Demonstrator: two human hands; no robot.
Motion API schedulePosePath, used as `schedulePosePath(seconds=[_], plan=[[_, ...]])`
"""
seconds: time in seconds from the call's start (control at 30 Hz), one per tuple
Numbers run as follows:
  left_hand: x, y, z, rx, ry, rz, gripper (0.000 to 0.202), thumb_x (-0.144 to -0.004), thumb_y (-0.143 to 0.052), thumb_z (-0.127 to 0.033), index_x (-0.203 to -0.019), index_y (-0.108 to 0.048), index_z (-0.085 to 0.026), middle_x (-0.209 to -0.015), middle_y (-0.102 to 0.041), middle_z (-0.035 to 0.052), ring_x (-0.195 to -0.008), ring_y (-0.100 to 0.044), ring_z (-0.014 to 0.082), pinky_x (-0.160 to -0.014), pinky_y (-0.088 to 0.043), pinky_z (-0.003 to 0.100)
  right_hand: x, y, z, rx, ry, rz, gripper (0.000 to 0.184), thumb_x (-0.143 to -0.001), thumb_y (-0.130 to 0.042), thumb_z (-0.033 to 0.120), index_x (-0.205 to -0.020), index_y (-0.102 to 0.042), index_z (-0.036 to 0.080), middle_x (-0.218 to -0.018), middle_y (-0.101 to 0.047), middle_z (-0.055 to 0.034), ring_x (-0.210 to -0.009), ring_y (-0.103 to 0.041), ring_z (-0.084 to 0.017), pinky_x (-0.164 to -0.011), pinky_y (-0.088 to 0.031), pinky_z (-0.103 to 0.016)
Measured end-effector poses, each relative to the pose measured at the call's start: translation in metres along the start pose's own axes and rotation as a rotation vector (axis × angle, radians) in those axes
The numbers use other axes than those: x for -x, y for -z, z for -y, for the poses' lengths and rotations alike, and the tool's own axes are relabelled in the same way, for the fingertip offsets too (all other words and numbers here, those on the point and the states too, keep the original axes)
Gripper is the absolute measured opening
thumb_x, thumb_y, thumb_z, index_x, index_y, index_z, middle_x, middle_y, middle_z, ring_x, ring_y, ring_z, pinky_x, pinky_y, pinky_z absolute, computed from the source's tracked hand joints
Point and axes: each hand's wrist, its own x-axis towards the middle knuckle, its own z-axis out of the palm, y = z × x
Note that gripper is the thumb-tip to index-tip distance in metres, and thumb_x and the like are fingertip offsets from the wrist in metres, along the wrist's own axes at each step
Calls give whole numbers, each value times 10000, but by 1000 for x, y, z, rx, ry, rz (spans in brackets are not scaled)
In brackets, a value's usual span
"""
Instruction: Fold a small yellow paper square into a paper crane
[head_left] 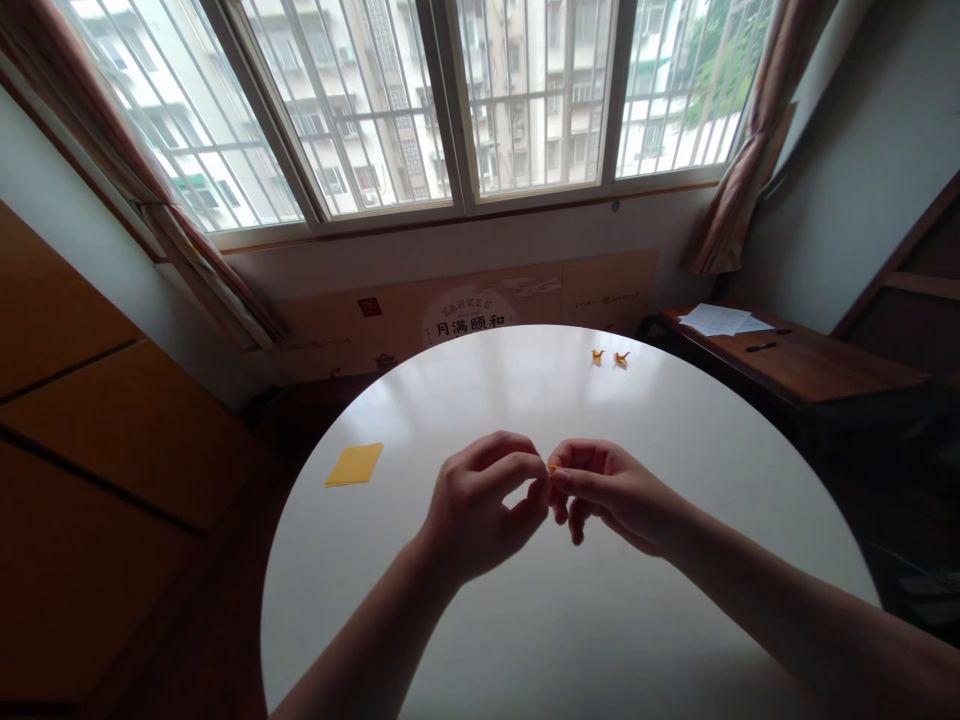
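Observation:
Above the middle of the white round table [465, 640], my two hands meet at the fingertips. Between them a tiny bit of folded yellow-orange paper [553, 467] shows; most of it is hidden by the fingers. My right hand [611, 490] pinches it with thumb and forefinger, the other fingers curled below. My left hand [491, 495] is closed too, its thumb and fingertips drawn together at the paper's left side. Two small folded paper birds [597, 357] stand near the table's far edge. A flat stack of square yellow paper [355, 465] lies to the left.
Behind the table are a barred window [532, 100] and tied curtains [739, 210]. A brown wooden desk [832, 370] on the right bears white sheets [720, 320] and a dark pen [761, 347]. An orange-brown cabinet [97, 470] stands at the left.

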Motion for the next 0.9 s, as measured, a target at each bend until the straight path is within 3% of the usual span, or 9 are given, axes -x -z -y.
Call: schedulePosePath(seconds=[0.47,0.9], plan=[[0,9,-6,-208,-232,-58,157,-787,-739,-107,-874,-673,-219,-866,-713,35,-684,-616,131,-615,-496,247,4,-13,-6,-59,195,-64,188,-785,-831,324,-813,-730,168,-674,-682,-15,-604,-649,-139,-485,-555,-216],[-2,9,-16,-391,-295,-81,177,-798,-750,-101,-935,-701,-202,-818,-755,12,-653,-608,147,-588,-505,263,3,-17,-8,-190,122,-157,212,-719,-871,329,-800,-741,182,-638,-649,5,-534,-569,-104,-405,-482,-168]])
